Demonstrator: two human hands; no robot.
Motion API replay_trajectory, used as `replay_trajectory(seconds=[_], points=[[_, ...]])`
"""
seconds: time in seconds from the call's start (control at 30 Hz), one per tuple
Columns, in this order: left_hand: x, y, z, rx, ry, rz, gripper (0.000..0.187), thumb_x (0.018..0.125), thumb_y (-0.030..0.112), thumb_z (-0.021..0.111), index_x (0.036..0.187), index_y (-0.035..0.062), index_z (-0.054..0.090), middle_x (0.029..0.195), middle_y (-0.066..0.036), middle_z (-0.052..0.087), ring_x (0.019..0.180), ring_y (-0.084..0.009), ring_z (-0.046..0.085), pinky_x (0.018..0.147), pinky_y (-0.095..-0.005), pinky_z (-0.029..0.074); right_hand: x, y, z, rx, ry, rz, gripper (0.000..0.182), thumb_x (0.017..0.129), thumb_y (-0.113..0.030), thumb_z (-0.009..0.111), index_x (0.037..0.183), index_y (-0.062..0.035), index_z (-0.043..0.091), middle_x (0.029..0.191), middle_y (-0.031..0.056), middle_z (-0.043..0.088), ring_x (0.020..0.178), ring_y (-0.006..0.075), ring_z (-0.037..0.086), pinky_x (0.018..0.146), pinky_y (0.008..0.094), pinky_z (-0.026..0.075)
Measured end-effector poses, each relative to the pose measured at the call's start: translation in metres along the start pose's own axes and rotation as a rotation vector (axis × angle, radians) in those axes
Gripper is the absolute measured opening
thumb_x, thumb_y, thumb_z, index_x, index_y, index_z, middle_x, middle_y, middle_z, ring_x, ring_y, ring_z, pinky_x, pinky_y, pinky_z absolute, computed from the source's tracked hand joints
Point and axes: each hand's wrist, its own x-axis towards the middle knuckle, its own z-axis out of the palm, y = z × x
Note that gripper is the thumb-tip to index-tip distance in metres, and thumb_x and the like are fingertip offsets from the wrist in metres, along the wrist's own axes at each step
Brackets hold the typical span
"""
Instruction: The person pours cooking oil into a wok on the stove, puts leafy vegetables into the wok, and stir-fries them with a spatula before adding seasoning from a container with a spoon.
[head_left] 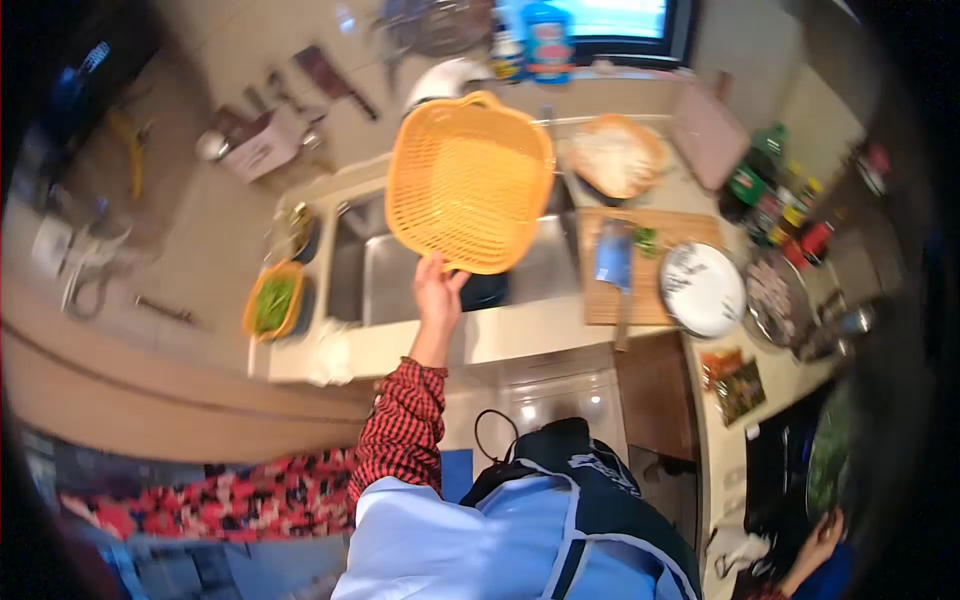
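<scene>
My left hand [437, 295], in a red-and-black checked sleeve, grips the near rim of a yellow plastic drain basket [470, 185]. The basket is tilted above the steel sink [365, 270], and no food shows in it. Far to the lower right, my right hand [824, 540] is beside the near edge of a wok of green leaves [828, 450]. Its fingers are curled closed, but what they hold is too small to make out.
Right of the sink, a cleaver [614, 262] lies on a wooden cutting board [597, 305] beside a white plate [703, 290]. A metal bowl of sliced food [778, 300] and bottles [745, 185] stand farther right. A small yellow basket of greens [274, 303] sits left.
</scene>
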Motion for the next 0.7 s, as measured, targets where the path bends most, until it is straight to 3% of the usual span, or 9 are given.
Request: replay_trajectory(seconds=[0.03,0.1,0.17,0.2,0.37,0.5,0.63,0.7], points=[[0.004,0.026,-0.045,0.053,0.176,0.076,0.014,0.085,0.014,0.043,0.094,0.0045,0.048,0.091,-0.008,0.055,0.083,-0.0185,0.055,0.065,-0.0353,0.051,0.016,-0.004,0.003,-0.018,-0.007,0.077,0.027,0.082,-0.011,0.05,0.105,0.0026,0.048,0.103,0.0145,0.052,0.098,0.0201,0.048,0.084,0.0282,0.037],[0.01,0.075,-0.119,0.165,0.364,0.198,0.013,0.083,0.011,0.045,0.094,0.0043,0.048,0.091,-0.007,0.054,0.081,-0.0186,0.055,0.064,-0.0359,0.052,0.006,-0.146,-0.009,-0.269,0.097,-0.162,0.023,0.075,-0.016,0.058,0.091,0.0001,0.055,0.081,0.0132,0.058,0.072,0.0232,0.056,0.069,0.0318,0.045],[0.012,0.125,-0.179,0.141,0.482,0.324,0.01,0.083,0.009,0.044,0.091,0.004,0.048,0.091,-0.009,0.054,0.076,-0.0185,0.056,0.058,-0.0325,0.053,0.013,-0.161,0.002,-0.388,0.211,-0.323,0.018,0.074,-0.018,0.062,0.078,-0.0013,0.059,0.072,0.0134,0.058,0.064,0.0235,0.056,0.062,0.0295,0.045],[0.018,0.145,-0.208,0.215,0.552,0.396,0.01,0.083,0.009,0.043,0.09,0.0036,0.047,0.089,-0.009,0.054,0.074,-0.0183,0.056,0.055,-0.031,0.052,0.016,-0.154,0.003,-0.406,0.127,-0.241,0.02,0.075,-0.018,0.061,0.081,0.0004,0.059,0.076,0.0132,0.059,0.067,0.0247,0.056,0.063,0.0298,0.045],[0.023,0.237,-0.249,0.307,0.723,0.465,0.013,0.085,0.011,0.037,0.092,0.002,0.046,0.084,-0.009,0.054,0.069,-0.0166,0.054,0.06,-0.0309,0.051,0.02,-0.185,0.013,-0.465,0.094,-0.203,0.023,0.076,-0.021,0.059,0.082,0.0018,0.059,0.077,0.013,0.06,0.067,0.0254,0.056,0.063,0.0315,0.045],[0.022,0.255,-0.226,0.303,0.596,0.344,0.016,0.086,0.011,0.036,0.095,0.0009,0.044,0.086,-0.009,0.054,0.069,-0.0166,0.053,0.065,-0.0325,0.051,0.019,-0.187,0.017,-0.459,0.075,-0.173,0.023,0.075,-0.02,0.06,0.082,0.0019,0.059,0.076,0.0145,0.06,0.067,0.0237,0.057,0.063,0.031,0.045],[0.035,0.212,-0.202,0.268,0.517,0.041,0.022,0.085,0.009,0.036,0.102,-0.0023,0.043,0.097,-0.015,0.053,0.086,-0.0254,0.056,0.067,-0.0358,0.052,0.018,-0.193,0.021,-0.453,0.059,-0.191,0.024,0.074,-0.019,0.062,0.082,0.0032,0.059,0.075,0.0151,0.06,0.067,0.0228,0.058,0.063,0.03,0.046],[0.05,0.176,-0.202,0.335,0.456,-0.145,0.025,0.085,0.012,0.035,0.105,-0.0017,0.043,0.099,-0.015,0.053,0.083,-0.0256,0.056,0.065,-0.0349,0.052,0.019,-0.178,0.023,-0.408,0.061,-0.14,0.026,0.073,-0.02,0.063,0.082,0.0045,0.058,0.076,0.0149,0.06,0.067,0.0237,0.058,0.063,0.0302,0.046]])
